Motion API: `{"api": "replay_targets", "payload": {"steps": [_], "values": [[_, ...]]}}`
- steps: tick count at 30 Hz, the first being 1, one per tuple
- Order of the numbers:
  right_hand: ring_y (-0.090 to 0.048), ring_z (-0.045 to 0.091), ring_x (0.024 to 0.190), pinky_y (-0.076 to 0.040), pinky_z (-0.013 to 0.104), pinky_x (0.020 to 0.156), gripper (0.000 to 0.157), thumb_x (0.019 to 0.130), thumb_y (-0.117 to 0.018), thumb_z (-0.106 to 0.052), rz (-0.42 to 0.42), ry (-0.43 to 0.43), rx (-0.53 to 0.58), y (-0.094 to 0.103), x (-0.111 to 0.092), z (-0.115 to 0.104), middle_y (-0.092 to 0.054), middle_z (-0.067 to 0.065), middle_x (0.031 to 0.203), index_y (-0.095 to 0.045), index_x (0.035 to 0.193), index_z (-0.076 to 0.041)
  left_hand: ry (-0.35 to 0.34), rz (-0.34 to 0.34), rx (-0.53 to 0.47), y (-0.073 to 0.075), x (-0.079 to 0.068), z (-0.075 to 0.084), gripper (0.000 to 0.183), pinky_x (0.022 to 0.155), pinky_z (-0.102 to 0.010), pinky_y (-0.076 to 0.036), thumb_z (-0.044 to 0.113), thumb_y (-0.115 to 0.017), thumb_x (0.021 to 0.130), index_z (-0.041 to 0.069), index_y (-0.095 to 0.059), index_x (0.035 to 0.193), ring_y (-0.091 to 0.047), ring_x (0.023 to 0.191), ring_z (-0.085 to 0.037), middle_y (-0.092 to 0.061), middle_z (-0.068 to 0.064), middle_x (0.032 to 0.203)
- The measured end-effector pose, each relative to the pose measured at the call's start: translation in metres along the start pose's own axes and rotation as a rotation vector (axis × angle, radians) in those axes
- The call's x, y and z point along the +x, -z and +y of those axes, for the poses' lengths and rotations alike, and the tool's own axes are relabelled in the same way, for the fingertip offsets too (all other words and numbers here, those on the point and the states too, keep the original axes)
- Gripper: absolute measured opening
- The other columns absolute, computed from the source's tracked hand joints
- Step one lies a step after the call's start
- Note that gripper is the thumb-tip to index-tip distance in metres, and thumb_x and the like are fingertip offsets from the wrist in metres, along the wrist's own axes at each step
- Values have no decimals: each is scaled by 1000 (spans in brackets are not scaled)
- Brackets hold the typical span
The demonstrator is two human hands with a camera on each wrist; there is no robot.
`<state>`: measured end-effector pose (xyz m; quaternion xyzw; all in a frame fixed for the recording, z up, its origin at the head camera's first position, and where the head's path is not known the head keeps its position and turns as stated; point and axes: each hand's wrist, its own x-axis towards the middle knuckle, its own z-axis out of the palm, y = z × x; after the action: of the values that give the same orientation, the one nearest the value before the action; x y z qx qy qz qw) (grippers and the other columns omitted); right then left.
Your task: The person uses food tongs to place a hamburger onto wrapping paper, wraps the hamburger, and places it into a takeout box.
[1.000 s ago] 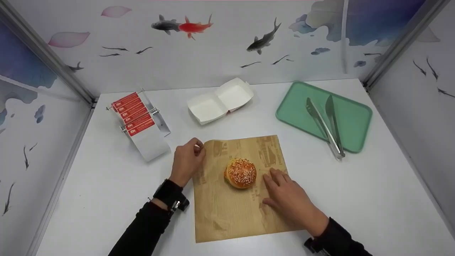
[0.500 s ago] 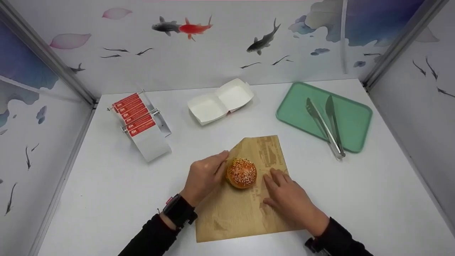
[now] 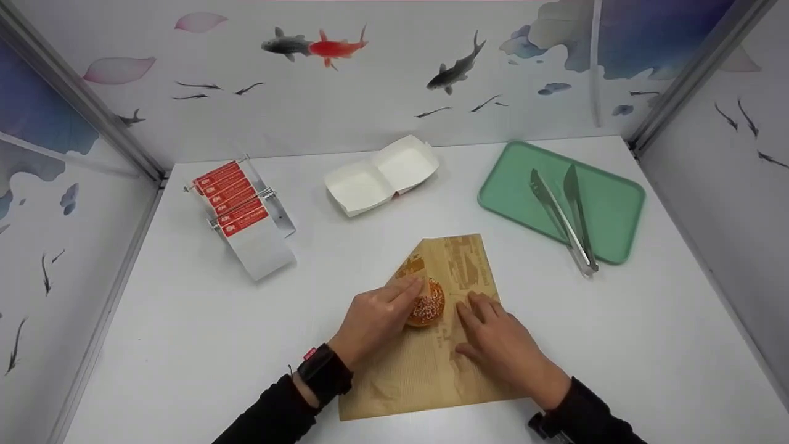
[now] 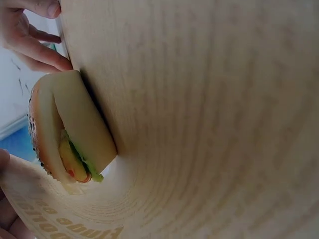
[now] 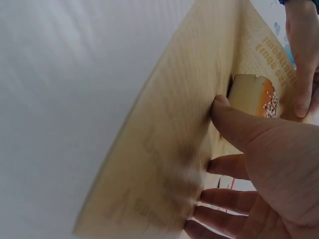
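A burger [image 3: 429, 308] with a seeded bun lies on a sheet of brown printed wrapping paper [image 3: 394, 376]. My left hand [image 3: 377, 317] pinches the paper's far-left corner and holds it folded over the bun's left part, hiding that side in the head view. Lettuce and other filling show at the burger's side in the left wrist view, under the curved paper. To the burger's right, my right hand [image 3: 505, 342] rests on the paper with its fingers spread, pressing it to the table. In the right wrist view the thumb and fingertips touch the sheet.
Behind the paper stands an open white takeaway box [image 3: 382, 176]. A green tray [image 3: 505, 179] at the back right bears metal tongs [image 3: 573, 228], whose end overhangs its front edge. At the left is a metal holder with red-and-white labels [image 3: 243, 216].
My left hand has moved right with the paper's left corner, lifting it and folding it over the burger. The right hand has stayed in place on the sheet.
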<state>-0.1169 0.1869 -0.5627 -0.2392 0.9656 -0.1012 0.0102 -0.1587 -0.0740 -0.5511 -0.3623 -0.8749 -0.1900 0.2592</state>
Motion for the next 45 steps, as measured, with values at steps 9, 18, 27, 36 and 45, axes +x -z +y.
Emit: {"api": "replay_targets", "payload": {"steps": [9, 18, 27, 36, 45], "values": [[-58, 45, 137, -58, 56, 100, 76, 91, -85, -42, 20, 6, -14, -2, 0, 1, -57, 28, 149, -61, 147, 3, -9, -84, 50, -4, 0, 4, 29, 89, -32, -65, 10, -70, 103, 7, -77, 131, -76, 120, -16, -79, -6, 128], [-58, 45, 137, -58, 56, 101, 76, 91, -85, -42, 27, 15, -9, 0, 1, 1, -57, 28, 149, -61, 148, 3, -34, -97, 131, -7, 3, 5, 33, 93, -31, -64, 30, -69, 106, 9, -79, 129, -77, 118, -18, -80, -6, 127], [-58, 46, 137, -57, 57, 104, 77, 91, -85, -43, 28, 13, 20, -3, 0, 3, -57, 27, 150, -60, 149, 2, -44, -95, 138, -9, -2, 2, 33, 103, -33, -60, 30, -72, 104, 11, -79, 130, -74, 125, -21, -79, -8, 130], [-66, 37, 130, -58, 53, 102, 59, 91, -86, -35, 7, 70, 141, 4, -18, 10, -63, 18, 146, -70, 141, -7, -24, -147, 116, -7, -7, 1, 37, 109, -34, -57, 31, -68, 106, 10, -75, 136, -70, 132, -21, -75, -8, 137], [-63, 14, 93, -56, 37, 77, 32, 73, -95, -10, 35, 172, 27, 30, -65, 24, -69, -6, 104, -80, 98, -22, -20, -184, 98, -5, -4, 3, 39, 110, -35, -56, 32, -68, 106, 9, -73, 138, -69, 133, -22, -74, -9, 140]]}}
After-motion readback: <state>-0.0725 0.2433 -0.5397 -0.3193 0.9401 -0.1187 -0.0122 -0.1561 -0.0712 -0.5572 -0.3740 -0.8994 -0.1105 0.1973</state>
